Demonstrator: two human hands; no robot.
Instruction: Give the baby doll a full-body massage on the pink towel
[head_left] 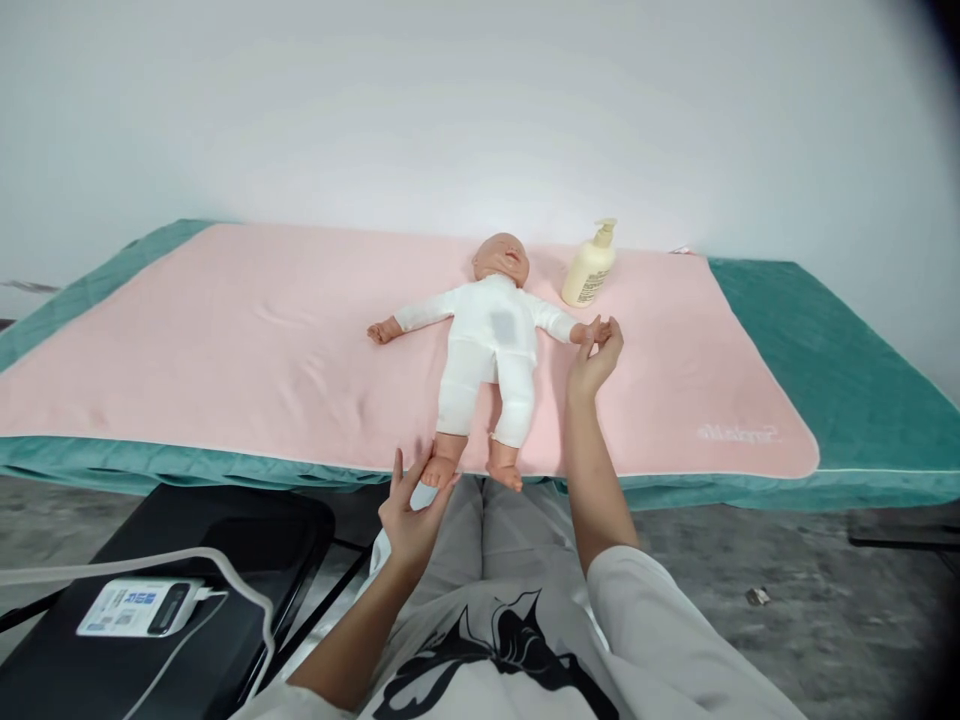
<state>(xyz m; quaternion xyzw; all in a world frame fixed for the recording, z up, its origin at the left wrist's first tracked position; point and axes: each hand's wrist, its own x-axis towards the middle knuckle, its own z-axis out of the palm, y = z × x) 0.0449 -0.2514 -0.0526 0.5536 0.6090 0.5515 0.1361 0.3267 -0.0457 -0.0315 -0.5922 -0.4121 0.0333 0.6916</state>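
A baby doll [491,320] in a white long-sleeved top and white trousers lies on its back on the pink mat [315,350], arms spread and its feet at the near edge. My left hand [410,525] has its thumb and fingers around the doll's foot on the left, with one finger standing away. At the doll's hand on the right, my right hand [595,362] pinches it between thumb and fingertips. A cream pump bottle [589,270] stands upright on the mat, just beyond my right hand and beside the doll's head.
The mat lies over a green quilted cover [840,350] on a bed-like surface against a white wall. Below left, a black chair [247,530] bears a white device [139,607] with a plugged-in cable. A pale thick cable [187,555] arcs above the chair.
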